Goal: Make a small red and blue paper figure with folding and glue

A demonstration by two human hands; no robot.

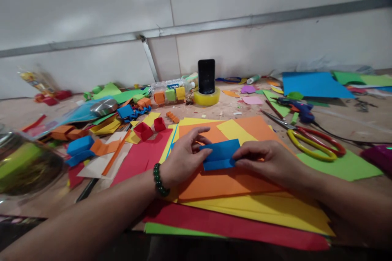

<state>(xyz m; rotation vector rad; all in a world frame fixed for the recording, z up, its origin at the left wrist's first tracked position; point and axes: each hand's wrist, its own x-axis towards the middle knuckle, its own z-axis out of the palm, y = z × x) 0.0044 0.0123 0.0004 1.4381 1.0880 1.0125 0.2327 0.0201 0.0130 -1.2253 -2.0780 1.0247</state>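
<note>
A small blue piece of paper [221, 155] with a lengthwise crease is held up between both hands. My left hand [187, 151] pinches its left end between thumb and fingers; a dark green bead bracelet [159, 179] circles that wrist. At the other end, the fingertips of my right hand [265, 157] grip the lower right corner. Beneath the hands lie orange sheets [214, 185] on top of larger yellow sheets [275, 208]. A yellow strip [237, 129] rests just behind the blue paper.
Scissors [312, 142] and a blue glue gun [295, 106] lie to the right. A phone [206, 76] stands on a tape roll [206, 98] at the back. Small folded paper boxes [143, 130] and a glass jar [29, 167] are at left.
</note>
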